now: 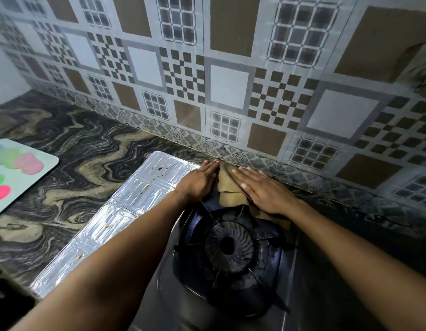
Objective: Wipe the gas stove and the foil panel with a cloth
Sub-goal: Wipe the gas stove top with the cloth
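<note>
At the far left edge of the marbled black-and-tan countertop (87, 149) you have a pale tray (43, 161) holding soft pink and green round shapes, too blurred to name. Next along, the foil panel (126, 206) lies flat on the countertop, running from near the front edge back toward the wall, its long right side tucked against the gas stove (188, 306); small reddish-brown spots dot its embossed surface. Your left hand (197, 182) rests palm down at the panel's far right corner, fingers straight and close together, pointing at the wall; its outer edge touches the brown cloth (227, 187), and you cannot tell from here whether it is pressing on the cloth or only lying beside it. The cloth itself sits crumpled between your two hands at the back edge of the stove, just behind the burner, with one fold reaching up to the foot of the wall. In front of it, the dark round burner (227, 244) and its black pan support (262, 280) fill the middle of the stove top. Your right hand (264, 192) lies flat on the right part of the cloth, fingers spread slightly and fully extended, pinning it down rather than gripping it. Behind both hands stands the patterned tile wall (231, 80), with grey, brown and white squares and a floral border strip where it meets the countertop.
</note>
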